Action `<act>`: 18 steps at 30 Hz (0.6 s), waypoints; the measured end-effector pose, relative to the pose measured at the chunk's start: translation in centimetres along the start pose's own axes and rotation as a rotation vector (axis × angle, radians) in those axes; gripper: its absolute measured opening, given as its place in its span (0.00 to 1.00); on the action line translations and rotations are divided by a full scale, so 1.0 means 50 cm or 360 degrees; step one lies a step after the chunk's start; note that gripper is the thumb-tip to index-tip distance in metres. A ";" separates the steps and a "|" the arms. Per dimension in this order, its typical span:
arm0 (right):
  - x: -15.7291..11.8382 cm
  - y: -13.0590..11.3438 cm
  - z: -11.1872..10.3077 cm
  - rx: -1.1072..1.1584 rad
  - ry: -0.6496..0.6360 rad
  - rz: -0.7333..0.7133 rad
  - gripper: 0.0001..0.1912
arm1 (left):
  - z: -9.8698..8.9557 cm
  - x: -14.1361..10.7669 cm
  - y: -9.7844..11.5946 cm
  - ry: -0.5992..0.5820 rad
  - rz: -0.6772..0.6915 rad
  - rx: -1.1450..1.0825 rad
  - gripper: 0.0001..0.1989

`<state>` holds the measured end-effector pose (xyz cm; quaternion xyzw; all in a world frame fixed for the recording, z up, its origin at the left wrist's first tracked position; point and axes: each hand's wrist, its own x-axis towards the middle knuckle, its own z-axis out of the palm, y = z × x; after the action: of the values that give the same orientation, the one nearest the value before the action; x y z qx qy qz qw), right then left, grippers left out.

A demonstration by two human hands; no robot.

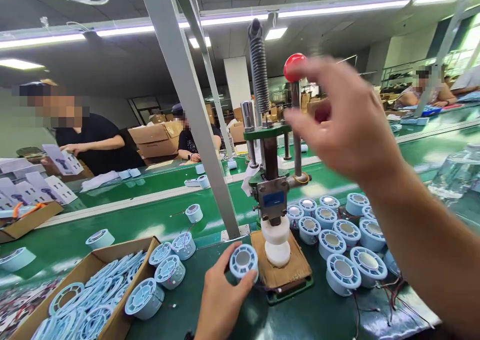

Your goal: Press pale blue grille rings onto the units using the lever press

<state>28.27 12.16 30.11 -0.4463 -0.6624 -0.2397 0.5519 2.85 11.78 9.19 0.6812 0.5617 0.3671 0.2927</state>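
One light-blue round plastic housing [243,258] in the left hand [225,287], right hand [345,122] raised at a red ball knob [293,66]

Squat and drum-shaped, the held piece has no real long axis; its spoked round face, with a grey disc at the centre, points up and back toward the worker. It is just beside the left edge of a brown wooden board [299,266], left of two white round plastic blocks [276,252], one above the other, at the foot of a green-and-steel hand press [273,200]. Whether it touches the board I cannot tell from where I stand.

Counting over the dark green tabletop [307,322], I find at least a dozen spoked blue housings [332,242] clustered right of the press, most face up, some partly behind the forearm. Four blue drums [144,300] stand beside an open brown cardboard box [123,246] at left. The light-blue plastic rings [107,282] in that box overlap too much to count.

Low at the front, the left hand has its fingers clamped on the housing, thumb at the near right, the others round the left side. The right arm slants up and inward from the worker's right; its hand is blurred, index finger and thumb spread apart, the index overlapping the knob. Whether it presses there I can't make out.
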 end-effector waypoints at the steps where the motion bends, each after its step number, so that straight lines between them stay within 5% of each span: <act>1: 0.064 0.019 0.010 -0.0043 0.0081 0.0024 0.27 | 0.006 0.022 0.022 -0.0055 0.0045 -0.0049 0.27; 5: 0.183 0.081 0.083 0.0095 0.0064 0.0228 0.40 | 0.065 0.077 0.071 -0.0337 0.0187 -0.0418 0.27; 9: 0.171 0.102 0.116 0.0348 0.0211 0.0268 0.15 | 0.112 0.098 0.066 -0.0470 0.0220 -0.0596 0.24; 14: 0.179 0.100 0.107 0.0467 0.0153 0.0356 0.15 | 0.131 0.094 0.033 -0.0449 0.0218 -0.0571 0.25; 18: 0.152 0.068 0.039 0.0537 0.0084 0.0333 0.14 | 0.146 0.077 0.020 -0.0317 0.0179 -0.0458 0.34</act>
<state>30.23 17.90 36.18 -0.4073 -0.6285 -0.0784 0.6580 9.81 15.45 6.60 0.6956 0.4325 0.3902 0.4204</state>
